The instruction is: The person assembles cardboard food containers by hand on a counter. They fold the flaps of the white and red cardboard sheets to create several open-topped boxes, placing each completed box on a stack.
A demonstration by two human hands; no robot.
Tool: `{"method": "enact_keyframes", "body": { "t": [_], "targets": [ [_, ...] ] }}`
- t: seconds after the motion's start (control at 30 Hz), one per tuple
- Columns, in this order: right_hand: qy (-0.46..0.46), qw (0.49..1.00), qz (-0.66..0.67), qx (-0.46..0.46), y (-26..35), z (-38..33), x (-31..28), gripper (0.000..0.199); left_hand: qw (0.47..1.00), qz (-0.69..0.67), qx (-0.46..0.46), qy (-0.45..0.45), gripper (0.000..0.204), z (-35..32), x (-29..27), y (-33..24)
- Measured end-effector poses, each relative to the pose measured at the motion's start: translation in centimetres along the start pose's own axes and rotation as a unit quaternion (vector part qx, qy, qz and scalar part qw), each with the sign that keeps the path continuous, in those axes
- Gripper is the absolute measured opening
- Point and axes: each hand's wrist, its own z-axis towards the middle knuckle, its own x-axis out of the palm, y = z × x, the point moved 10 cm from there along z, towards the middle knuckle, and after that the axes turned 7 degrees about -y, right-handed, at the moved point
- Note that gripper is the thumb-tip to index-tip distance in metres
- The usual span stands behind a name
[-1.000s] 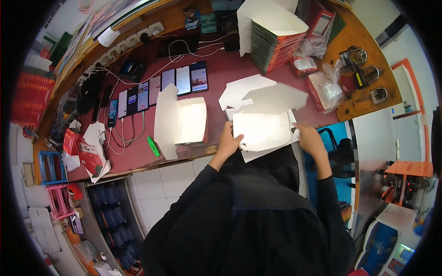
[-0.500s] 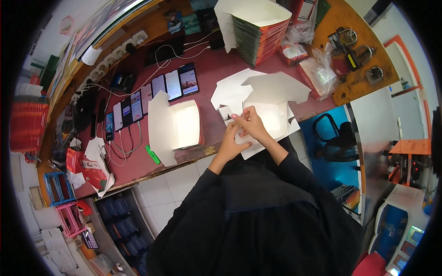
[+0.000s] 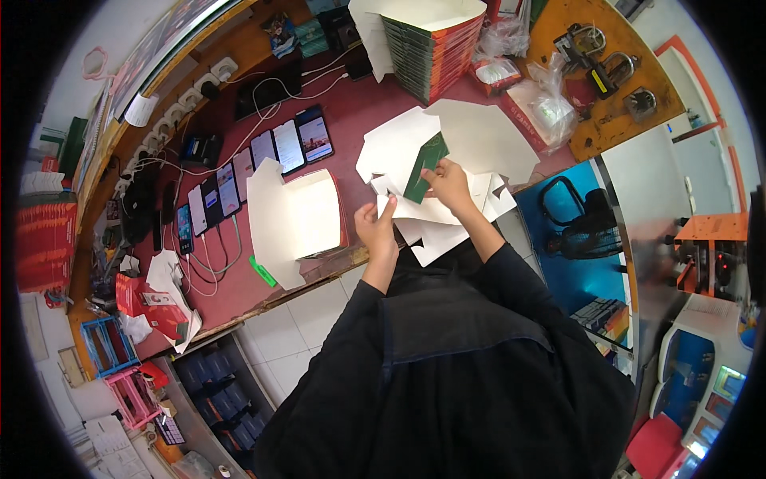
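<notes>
An unfolded cardboard box point(image 3: 487, 144), white inside and green on one outer face, lies partly flattened over the table's front edge in front of me. My right hand point(image 3: 449, 190) pinches its raised green panel point(image 3: 425, 169), thumb and fingers closed on the lower right side. At the box's left side, my left hand point(image 3: 378, 238) has its thumb up and fingers curled around the edge of a white flap. A folded box point(image 3: 313, 214) stands to the left, its top open and a white lid flap spread leftward.
A tall stack of nested boxes point(image 3: 431, 60) stands at the back. Several phones point(image 3: 289, 147) with charging cables lie in a row at left, and a green strip point(image 3: 262, 271) near the front edge. Padlocks point(image 3: 610, 76) and a plastic-wrapped packet point(image 3: 542, 112) sit at right.
The box's near-left part has turned up, bringing its green face into view. My right hand has moved up and right with that panel; the left hand has separated from it, leftward.
</notes>
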Motion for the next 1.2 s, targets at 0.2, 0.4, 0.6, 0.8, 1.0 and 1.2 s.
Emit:
{"method": "enact_keyframes", "body": {
  "t": [0.2,0.4,0.6,0.8,1.0,1.2],
  "targets": [
    [0.13,0.989,-0.062,-0.029,1.1,-3.5,3.6,0.018,0.953,0.115,0.257,0.111,0.013,-1.7,5.1,-7.3],
    [0.092,0.989,0.098,0.055,1.3,-2.2,2.1,0.019,0.882,0.202,0.398,0.15,0.007,-3.4,6.1,-9.0],
    [0.105,0.994,0.031,-0.013,1.1,-3.1,3.5,0.016,0.884,0.218,0.388,0.144,0.01,-2.8,6.8,-9.0],
    [0.077,0.989,0.124,0.031,-0.4,-2.1,2.8,0.016,0.945,0.079,0.27,0.167,0.009,-2.6,6.2,-7.4],
    [0.191,0.965,-0.03,-0.177,2.2,-3.5,4.6,0.035,0.893,0.217,0.35,0.182,0.012,-2.1,6.2,-7.4],
    [0.166,0.913,-0.321,-0.186,-0.8,-4.3,5.0,0.041,0.83,0.406,0.298,0.239,0.033,-1.9,8.1,-5.2]
  ]
}}
